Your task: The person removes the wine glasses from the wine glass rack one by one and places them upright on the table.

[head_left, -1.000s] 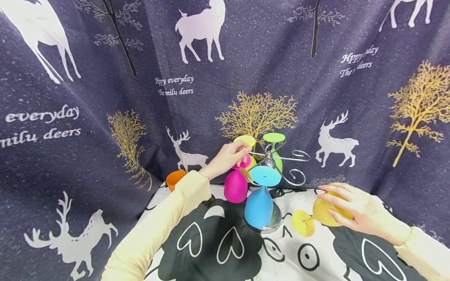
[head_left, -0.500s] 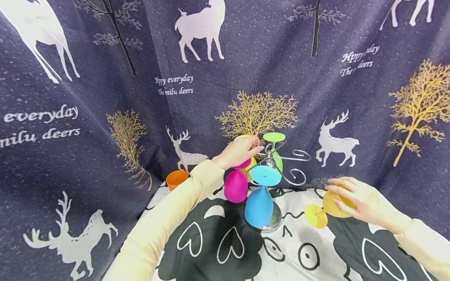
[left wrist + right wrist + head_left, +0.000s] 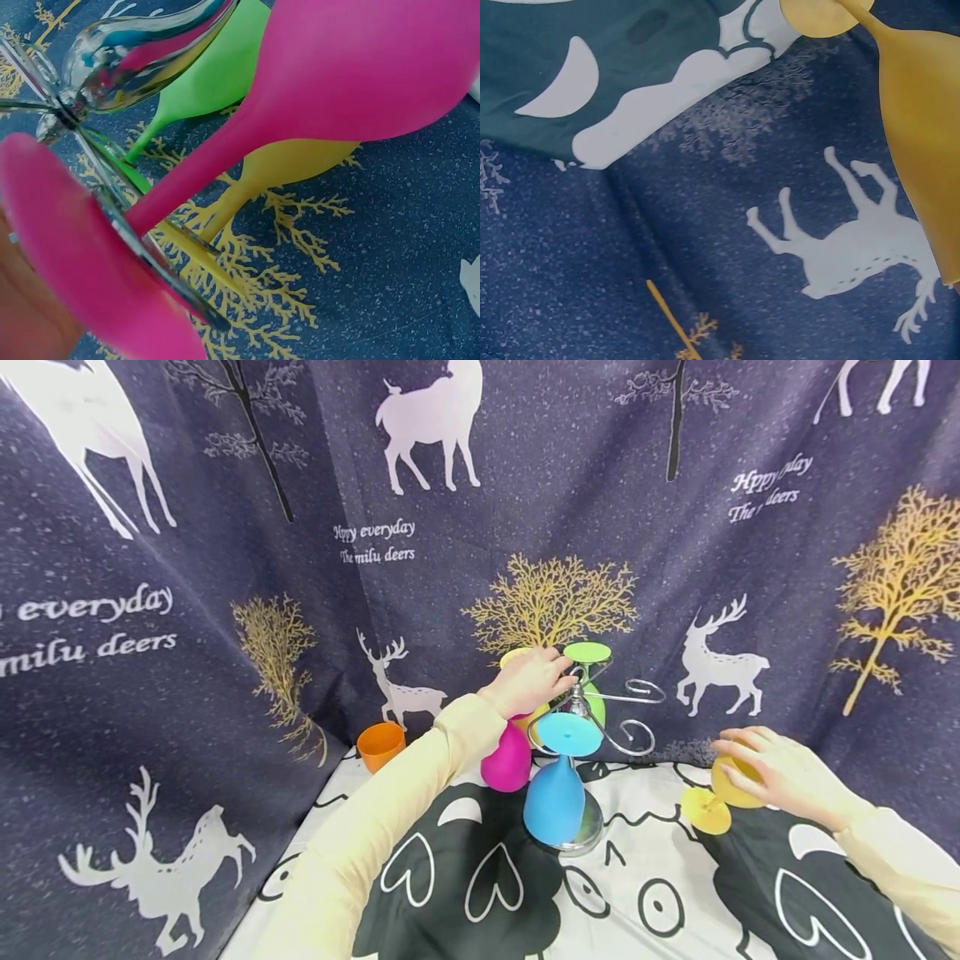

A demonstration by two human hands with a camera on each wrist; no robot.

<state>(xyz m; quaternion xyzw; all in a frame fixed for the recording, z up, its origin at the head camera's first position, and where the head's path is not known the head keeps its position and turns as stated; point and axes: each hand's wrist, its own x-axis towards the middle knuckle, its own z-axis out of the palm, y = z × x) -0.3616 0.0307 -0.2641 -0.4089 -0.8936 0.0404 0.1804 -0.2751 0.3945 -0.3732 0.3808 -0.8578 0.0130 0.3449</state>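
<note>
A metal goblet rack [image 3: 630, 697] stands mid-table with goblets hanging upside down: blue [image 3: 555, 806], magenta [image 3: 506, 762], green [image 3: 588, 652] and yellow [image 3: 538, 720]. My left hand [image 3: 528, 681] reaches over the magenta and yellow ones, thumb and fingers apart by the ring atop the rack. In the left wrist view the foot of the magenta goblet [image 3: 352, 67] rests in a curled metal arm; only an edge of my hand [image 3: 30, 307] shows there. Off to the right, my right hand [image 3: 787, 772] grips another yellow goblet [image 3: 735, 777] by its bowl, foot toward the rack.
An orange cup-like vessel [image 3: 381, 745] stands at the back left, partly behind my left sleeve [image 3: 390, 810]. Two bare curled arms of the rack stick out to its right. A dark deer-patterned cloth [image 3: 405, 593] hangs close behind, and a black-and-white cloth [image 3: 630, 885] covers the table.
My left hand has moved right, from above the magenta goblet's foot to the rack's top. My right hand has carried its yellow goblet right and slightly back, away from the rack.
</note>
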